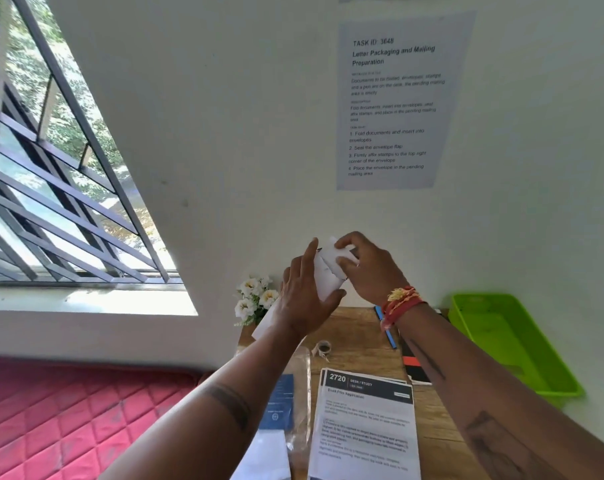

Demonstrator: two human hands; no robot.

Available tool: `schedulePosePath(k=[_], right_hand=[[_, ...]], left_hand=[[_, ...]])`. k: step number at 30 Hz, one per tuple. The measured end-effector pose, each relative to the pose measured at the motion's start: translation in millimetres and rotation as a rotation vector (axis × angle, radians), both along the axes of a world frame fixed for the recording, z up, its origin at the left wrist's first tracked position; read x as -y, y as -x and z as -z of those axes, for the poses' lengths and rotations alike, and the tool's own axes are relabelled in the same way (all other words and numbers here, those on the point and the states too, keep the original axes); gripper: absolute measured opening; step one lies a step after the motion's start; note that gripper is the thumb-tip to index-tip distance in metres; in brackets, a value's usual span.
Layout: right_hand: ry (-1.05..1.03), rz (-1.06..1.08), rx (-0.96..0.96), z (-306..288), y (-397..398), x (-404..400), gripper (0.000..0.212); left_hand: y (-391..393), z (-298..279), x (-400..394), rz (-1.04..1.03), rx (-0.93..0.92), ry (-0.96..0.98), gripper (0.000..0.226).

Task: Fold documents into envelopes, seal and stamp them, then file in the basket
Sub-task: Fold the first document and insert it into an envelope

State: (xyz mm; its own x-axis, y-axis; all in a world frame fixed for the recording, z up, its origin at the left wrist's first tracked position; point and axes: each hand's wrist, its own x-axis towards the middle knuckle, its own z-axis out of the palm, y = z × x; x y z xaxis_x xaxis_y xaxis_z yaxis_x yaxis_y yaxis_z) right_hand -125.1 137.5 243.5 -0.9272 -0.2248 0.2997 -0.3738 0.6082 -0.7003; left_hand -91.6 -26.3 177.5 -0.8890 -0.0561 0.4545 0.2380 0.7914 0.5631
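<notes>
Both my hands are raised above the far end of the wooden desk, in front of the white wall. My left hand grips a white envelope from the left and below; its lower end shows under my wrist. My right hand pinches the folded white paper at the envelope's top end. Whether the paper is inside the envelope I cannot tell. A stack of printed documents lies on the desk near me. The green basket stands at the right, with nothing visible in it.
A small roll of stamps or tape lies mid-desk. A blue pen and a black-and-red notebook lie under my right forearm. White flowers stand at the back left. A blue packet and clear sleeve lie left. A task sheet hangs on the wall.
</notes>
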Motion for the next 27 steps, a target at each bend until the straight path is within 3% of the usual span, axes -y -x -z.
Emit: schedulePosePath(k=[3,7,10,15,23,27], right_hand=[[0.027,0.058,0.002,-3,1,2,0.027],[-0.089,0.019,0.078,-5,2,6,0.009],[-0.039,0.045,0.048,-14,6,3,0.013],[-0.257,-0.016,0.108,-28,6,11,0.021],[-0.328,-0.077,0.178,-40,15,5,0.022],[-0.255,-0.099,0.200,-37,19,-4,0.021]], left_hand=[[3,-3,-2,0.001,-0.019,0.001,0.111],[5,-3,-4,0.033,-0.038,0.018,0.110],[6,-2,-2,0.026,-0.060,0.028,0.110],[11,-9,-6,0.068,-0.066,0.061,0.108],[17,-18,-14,0.086,-0.108,0.057,0.107],[16,-22,-18,0.106,-0.126,0.044,0.103]])
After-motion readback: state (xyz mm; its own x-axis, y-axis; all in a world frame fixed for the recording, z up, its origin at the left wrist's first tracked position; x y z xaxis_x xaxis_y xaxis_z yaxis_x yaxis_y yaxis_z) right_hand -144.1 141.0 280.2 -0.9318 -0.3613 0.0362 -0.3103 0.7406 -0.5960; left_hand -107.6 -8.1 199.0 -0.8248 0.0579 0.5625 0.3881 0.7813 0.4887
